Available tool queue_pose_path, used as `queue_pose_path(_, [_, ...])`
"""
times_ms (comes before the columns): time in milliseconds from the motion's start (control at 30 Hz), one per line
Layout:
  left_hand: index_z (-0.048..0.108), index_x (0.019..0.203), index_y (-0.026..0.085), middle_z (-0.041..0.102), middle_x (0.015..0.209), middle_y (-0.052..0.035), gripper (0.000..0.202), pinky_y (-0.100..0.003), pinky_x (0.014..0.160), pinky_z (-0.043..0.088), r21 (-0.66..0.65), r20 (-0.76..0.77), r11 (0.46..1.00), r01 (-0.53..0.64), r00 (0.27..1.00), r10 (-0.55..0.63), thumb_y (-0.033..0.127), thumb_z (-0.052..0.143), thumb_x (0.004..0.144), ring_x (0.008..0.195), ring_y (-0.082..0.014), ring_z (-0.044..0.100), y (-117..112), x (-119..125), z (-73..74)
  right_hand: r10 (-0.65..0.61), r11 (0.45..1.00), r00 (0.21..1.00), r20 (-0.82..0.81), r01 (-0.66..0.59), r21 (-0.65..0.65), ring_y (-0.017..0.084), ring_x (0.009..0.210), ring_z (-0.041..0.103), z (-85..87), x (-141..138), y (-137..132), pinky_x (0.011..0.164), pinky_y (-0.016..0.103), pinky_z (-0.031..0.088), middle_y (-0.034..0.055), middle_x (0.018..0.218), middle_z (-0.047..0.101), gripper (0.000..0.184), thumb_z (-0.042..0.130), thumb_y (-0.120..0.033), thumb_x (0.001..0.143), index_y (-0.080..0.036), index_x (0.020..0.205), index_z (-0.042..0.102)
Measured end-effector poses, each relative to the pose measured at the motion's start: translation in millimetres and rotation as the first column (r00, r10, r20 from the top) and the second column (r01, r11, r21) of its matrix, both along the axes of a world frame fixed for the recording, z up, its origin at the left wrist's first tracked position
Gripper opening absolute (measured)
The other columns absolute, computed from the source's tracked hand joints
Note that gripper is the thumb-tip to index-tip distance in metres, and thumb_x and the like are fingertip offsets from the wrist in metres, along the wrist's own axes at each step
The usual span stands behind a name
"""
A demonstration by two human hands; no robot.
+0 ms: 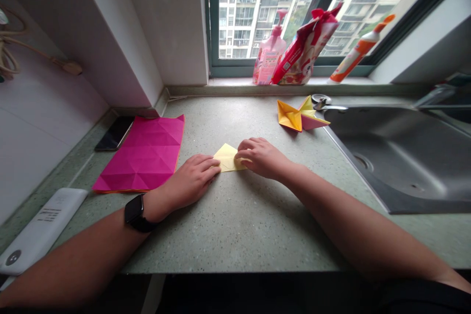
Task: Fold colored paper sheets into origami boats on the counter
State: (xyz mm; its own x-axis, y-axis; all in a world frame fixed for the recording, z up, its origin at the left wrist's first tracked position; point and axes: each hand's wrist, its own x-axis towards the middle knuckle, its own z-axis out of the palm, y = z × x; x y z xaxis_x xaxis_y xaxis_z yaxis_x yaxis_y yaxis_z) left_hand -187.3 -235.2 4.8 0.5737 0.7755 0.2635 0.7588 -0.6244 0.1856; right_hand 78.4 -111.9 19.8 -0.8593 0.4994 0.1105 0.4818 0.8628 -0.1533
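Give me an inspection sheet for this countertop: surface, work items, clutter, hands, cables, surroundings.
Surface: speckled grey-green stone countertop, steel sink set in at the right.
Work items: small folded yellow paper lying flat; stack of creased magenta paper sheets to its left.
Clutter: folded yellow-and-pink paper figure, black phone, white remote-like device.
Hands: left hand and right hand both press fingers on the yellow paper; black watch on the left wrist.
Cables: beige cord on the left wall.
Surroundings: pink pump bottle, red pouch, orange-capped white bottle on the window sill; apartment blocks outside.
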Motion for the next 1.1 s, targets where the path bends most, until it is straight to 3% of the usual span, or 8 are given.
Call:
queue_pose_path(167, [0.068, 0.141, 0.019, 0.071, 0.142, -0.0129, 0.033, -0.054, 0.121, 0.048, -0.021, -0.043, 1.000, -0.004, 0.999, 0.003, 0.025, 0.051, 0.113, 0.133, -0.0300, 0.063, -2.2, 11.6, -1.4, 0.033, 0.992, 0.999, 0.022, -0.030, -0.119, 0.020, 0.092, 0.067, 3.2, -4.0, -4.6, 0.084, 0.034, 0.046, 0.0055, 0.106, 0.076, 0.020, 0.067, -0.017, 0.100, -0.027, 0.101, 0.084])
queue_pose_path(267, [0.066, 0.145, 0.021, 0.068, 0.144, -0.0144, 0.036, -0.058, 0.123, 0.045, -0.017, -0.073, 1.000, -0.016, 0.997, 0.014, 0.026, 0.051, 0.113, 0.136, -0.0314, 0.061, -3.2, 15.7, -2.9, -0.036, 0.979, 0.999, 0.007, 0.037, -0.200, 0.019, 0.090, 0.067, 3.7, -8.4, -7.3, 0.078, 0.031, 0.045, 0.0051, 0.106, 0.074, 0.016, 0.071, -0.020, 0.098, -0.027, 0.103, 0.084])
queue_pose_path(433, [0.060, 0.153, 0.024, 0.063, 0.151, -0.0146, 0.042, -0.055, 0.118, 0.051, -0.056, -0.069, 0.998, -0.026, 0.997, 0.023, 0.028, 0.053, 0.112, 0.139, -0.0330, 0.058, -2.9, 16.4, -6.3, -0.193, 0.932, 0.981, -0.029, 0.174, -0.320, 0.018, 0.090, 0.068, -2.6, -15.8, -8.7, 0.076, 0.029, 0.046, 0.0046, 0.108, 0.073, 0.017, 0.078, -0.023, 0.094, -0.029, 0.110, 0.082])
queue_pose_path(633, [0.063, 0.152, 0.028, 0.064, 0.151, -0.0135, 0.041, -0.056, 0.118, 0.051, -0.078, -0.020, 0.996, -0.042, 0.999, 0.041, 0.029, 0.055, 0.111, 0.139, -0.0324, 0.059, -2.0, 15.6, -7.0, -0.225, 0.923, 0.974, -0.034, 0.202, -0.328, 0.020, 0.093, 0.068, -10.8, -19.4, -6.2, 0.077, 0.030, 0.046, 0.0054, 0.106, 0.074, 0.029, 0.081, -0.026, 0.092, -0.026, 0.121, 0.077])
queue_pose_path(833, [0.068, 0.146, 0.026, 0.067, 0.147, -0.0131, 0.037, -0.055, 0.116, 0.051, -0.087, -0.044, 0.995, -0.049, 0.998, 0.045, 0.031, 0.059, 0.110, 0.135, -0.0332, 0.062, -1.2, 14.1, -2.1, -0.240, 0.924, 0.970, 0.034, 0.239, -0.297, 0.024, 0.097, 0.070, -7.1, -21.2, -5.3, 0.075, 0.031, 0.045, 0.0078, 0.112, 0.075, 0.043, 0.082, -0.032, 0.092, -0.025, 0.133, 0.072])
queue_pose_path(1100, [0.080, 0.123, 0.025, 0.074, 0.138, -0.0110, 0.026, -0.052, 0.109, 0.051, -0.086, -0.033, 0.995, -0.060, 0.998, 0.057, 0.031, 0.057, 0.111, 0.120, -0.0294, 0.069, 1.1, 7.4, 6.2, -0.294, 0.911, 0.946, 0.134, 0.320, -0.260, 0.028, 0.100, 0.071, -3.1, -6.1, 4.5, 0.075, 0.033, 0.047, 0.0095, 0.110, 0.078, 0.066, 0.086, -0.035, 0.088, -0.025, 0.149, 0.064])
